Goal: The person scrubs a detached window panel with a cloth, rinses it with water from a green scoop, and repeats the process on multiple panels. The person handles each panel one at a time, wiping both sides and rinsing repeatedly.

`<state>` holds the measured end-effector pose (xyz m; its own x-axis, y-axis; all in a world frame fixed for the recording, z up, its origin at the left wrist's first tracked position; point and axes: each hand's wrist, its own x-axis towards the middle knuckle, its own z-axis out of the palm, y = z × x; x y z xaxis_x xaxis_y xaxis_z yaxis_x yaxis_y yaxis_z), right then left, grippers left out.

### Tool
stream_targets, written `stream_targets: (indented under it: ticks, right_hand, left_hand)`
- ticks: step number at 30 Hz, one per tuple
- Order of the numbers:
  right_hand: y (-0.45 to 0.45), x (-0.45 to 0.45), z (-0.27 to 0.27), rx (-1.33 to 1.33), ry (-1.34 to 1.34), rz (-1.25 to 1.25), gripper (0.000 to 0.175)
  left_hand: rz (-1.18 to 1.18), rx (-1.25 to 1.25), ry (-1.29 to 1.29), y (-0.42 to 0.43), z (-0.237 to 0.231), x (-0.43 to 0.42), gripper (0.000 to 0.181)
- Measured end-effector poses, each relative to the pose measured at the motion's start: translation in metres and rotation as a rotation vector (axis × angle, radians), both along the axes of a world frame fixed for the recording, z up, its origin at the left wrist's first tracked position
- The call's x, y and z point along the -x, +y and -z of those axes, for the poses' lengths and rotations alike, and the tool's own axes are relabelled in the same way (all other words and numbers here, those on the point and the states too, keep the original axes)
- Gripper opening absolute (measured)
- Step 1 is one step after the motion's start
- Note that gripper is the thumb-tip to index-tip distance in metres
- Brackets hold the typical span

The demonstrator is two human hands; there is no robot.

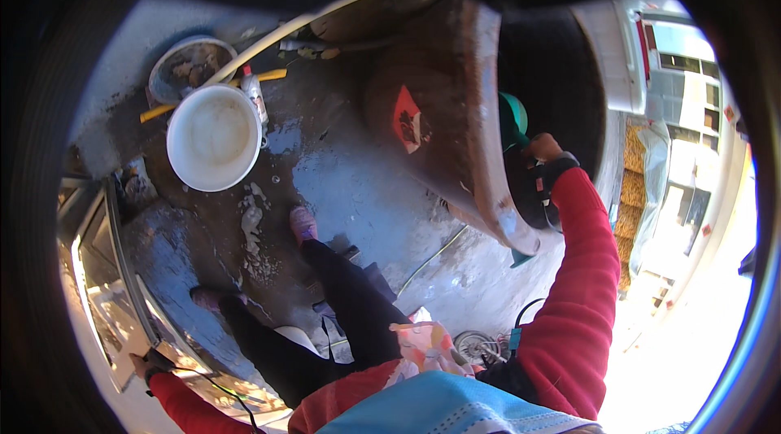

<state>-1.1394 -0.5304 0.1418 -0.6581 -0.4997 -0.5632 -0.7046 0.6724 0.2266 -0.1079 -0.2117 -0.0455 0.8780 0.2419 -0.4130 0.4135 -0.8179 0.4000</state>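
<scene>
My right hand [542,148] is closed on the handle of a green plastic ladle [514,120], inside the mouth of a large brown glazed vat [485,129]. A red paper diamond [407,118] is stuck to the vat's outer wall. Low on the left, my left hand [141,365] is beside the edge of a metal-framed door or window [116,287]; whether it grips the frame cannot be told. Straps and dark devices sit at both wrists, with a cable running from the left one.
A white bucket [215,137] stands on wet concrete, next to a metal basin [192,68], a bottle [254,98] and a yellow bar [271,74]. A pale hose [274,34] passes above them. A thin hose [433,257] crosses the floor near a small wheel [476,347].
</scene>
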Motion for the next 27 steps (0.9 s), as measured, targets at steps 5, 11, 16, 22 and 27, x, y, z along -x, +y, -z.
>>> stream_targets:
  ticks: [5, 11, 16, 22, 27]
  right_hand:
    - [-0.013, -0.015, 0.025, -0.114, -0.461, -0.095, 0.015]
    - [0.049, -0.049, -0.048, 0.362, -0.909, 0.391, 0.03]
    - [0.086, -0.031, -0.116, 0.535, -0.879, 0.464, 0.06]
    - [0.116, 0.004, -0.227, 0.669, -0.882, 0.602, 0.042]
    - [0.106, -0.008, -0.291, 0.679, -0.743, 0.372, 0.041]
  left_hand:
    - [0.547, 0.159, 0.248, 0.039, -0.037, 0.024, 0.051]
    - [0.234, 0.368, 0.003, 0.062, -0.008, -0.008, 0.049]
    - [-0.046, 0.464, -0.048, 0.071, 0.014, 0.009, 0.049]
    - [-0.24, 0.559, -0.041, 0.072, 0.049, 0.017, 0.051]
    - [-0.339, 0.653, 0.026, 0.08, 0.078, 0.029, 0.05]
